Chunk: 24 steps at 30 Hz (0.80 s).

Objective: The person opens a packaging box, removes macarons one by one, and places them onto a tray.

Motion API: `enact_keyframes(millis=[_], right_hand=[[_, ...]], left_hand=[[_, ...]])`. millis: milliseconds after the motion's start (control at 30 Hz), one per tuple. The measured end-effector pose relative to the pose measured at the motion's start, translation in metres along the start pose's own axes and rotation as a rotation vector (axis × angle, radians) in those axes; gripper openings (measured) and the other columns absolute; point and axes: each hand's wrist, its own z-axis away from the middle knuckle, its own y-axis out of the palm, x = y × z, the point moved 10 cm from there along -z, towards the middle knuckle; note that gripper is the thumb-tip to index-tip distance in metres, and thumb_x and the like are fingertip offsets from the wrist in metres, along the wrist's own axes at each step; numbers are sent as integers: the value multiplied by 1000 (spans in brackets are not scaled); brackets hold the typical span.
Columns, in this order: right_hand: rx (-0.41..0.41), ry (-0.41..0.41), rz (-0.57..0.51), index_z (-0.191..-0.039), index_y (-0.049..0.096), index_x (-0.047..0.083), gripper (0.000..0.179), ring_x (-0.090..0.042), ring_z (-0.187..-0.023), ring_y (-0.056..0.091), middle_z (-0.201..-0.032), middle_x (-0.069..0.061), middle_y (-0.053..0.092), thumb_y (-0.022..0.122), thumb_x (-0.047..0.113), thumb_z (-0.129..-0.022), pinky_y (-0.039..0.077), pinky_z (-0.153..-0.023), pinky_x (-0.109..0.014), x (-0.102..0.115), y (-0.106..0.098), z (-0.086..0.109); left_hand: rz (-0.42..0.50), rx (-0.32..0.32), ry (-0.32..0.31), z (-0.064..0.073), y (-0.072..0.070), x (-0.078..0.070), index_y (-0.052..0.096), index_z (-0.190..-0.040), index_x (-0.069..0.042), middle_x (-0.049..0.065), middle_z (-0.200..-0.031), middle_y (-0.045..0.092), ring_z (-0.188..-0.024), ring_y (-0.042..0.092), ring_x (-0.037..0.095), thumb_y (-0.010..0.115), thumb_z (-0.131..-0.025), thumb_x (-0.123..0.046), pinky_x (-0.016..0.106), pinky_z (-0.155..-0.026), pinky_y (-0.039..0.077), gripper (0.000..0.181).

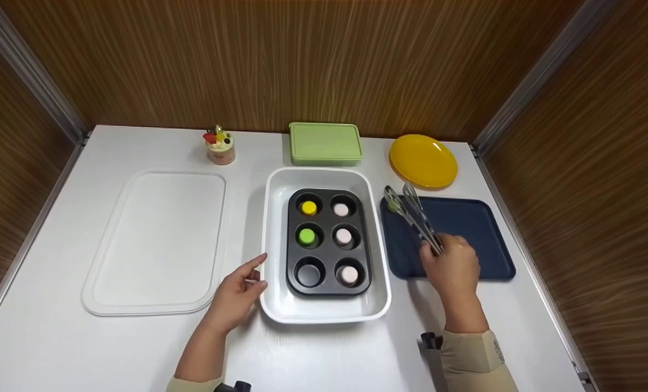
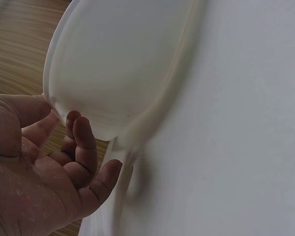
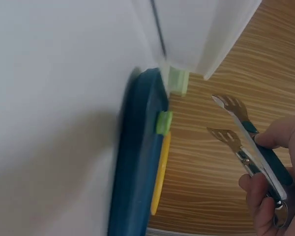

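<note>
My right hand [image 1: 454, 267] grips metal tongs [image 1: 415, 215] with dark handles above the dark blue tray [image 1: 465, 239]. The tongs' tips stand apart, near a small green piece [image 1: 392, 207] at the tray's far left corner. My left hand [image 1: 235, 298] touches the left rim of the white tub [image 1: 381, 305] with its fingertips. Inside the tub lies a dark muffin tin [image 1: 328, 287]. Its cups hold a yellow piece [image 1: 309, 208], a green piece [image 1: 306, 236] and three pale pink pieces [image 1: 344, 236]; the near left cup [image 1: 308, 275] is bare.
A white lid [image 1: 160, 245] lies at the left. Along the back stand a dessert cup [image 1: 220, 148] with fruit on top, a light green box [image 1: 325, 142] and a yellow plate [image 1: 424, 162]. Wood-grain panels [image 1: 280, 65] enclose the table's back and sides.
</note>
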Motion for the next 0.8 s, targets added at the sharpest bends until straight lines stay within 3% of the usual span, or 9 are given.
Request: enact_keyframes(millis=[367,800], right_hand=[[-79,-126,-62,-102,79,-4,26,-46,-74,67,-88,-22,70,82,14,-84,54,-65,-62,37,-15,9],[-109,-275,-94,-96,79,0,24,-40,-67,67,-83,-15,71,86,13,-78,53,-58,-58,80,-8,20]], left_hand=[[14,-12,-20,1,0,3,58,-150,-3,11,-103,60,-76,56,16,70,-95,5,22,-62,48,57],[37,9,-36,3,3,5,56,-153,-6,12,-105,58,-82,61,20,70,-94,7,25,-65,51,62]])
